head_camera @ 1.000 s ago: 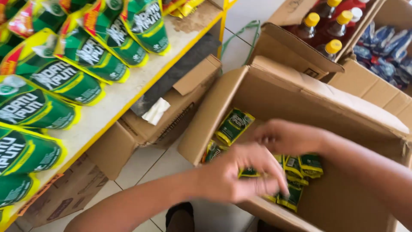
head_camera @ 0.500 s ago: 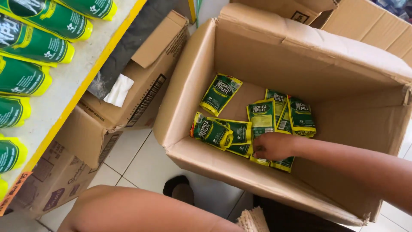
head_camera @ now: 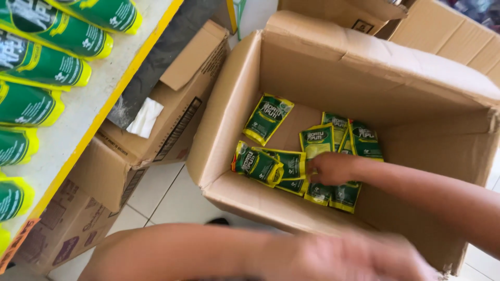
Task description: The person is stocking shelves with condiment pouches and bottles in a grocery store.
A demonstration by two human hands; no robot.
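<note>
Two hands show. Right hand (head_camera: pixel 330 169) fingers curl onto green sachets (head_camera: pixel 317 156) lying on the bottom of the open cardboard box (head_camera: pixel 364 62). Left hand (head_camera: pixel 359 257), blurred before the box's near wall, grip unreadable. Beside the box stands a shelf (head_camera: pixel 88 112) of green pouches (head_camera: pixel 36 65).

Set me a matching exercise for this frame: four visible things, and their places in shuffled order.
Things:
1. right hand
2. left hand
3. white paper
4. green bottles

Places:
A. on the yellow-edged shelf
B. blurred, in front of the big carton's near wall
C. on the sachets inside the big carton
D. in the smaller open box

Pairs: 1-C, 2-B, 3-D, 4-A
</note>
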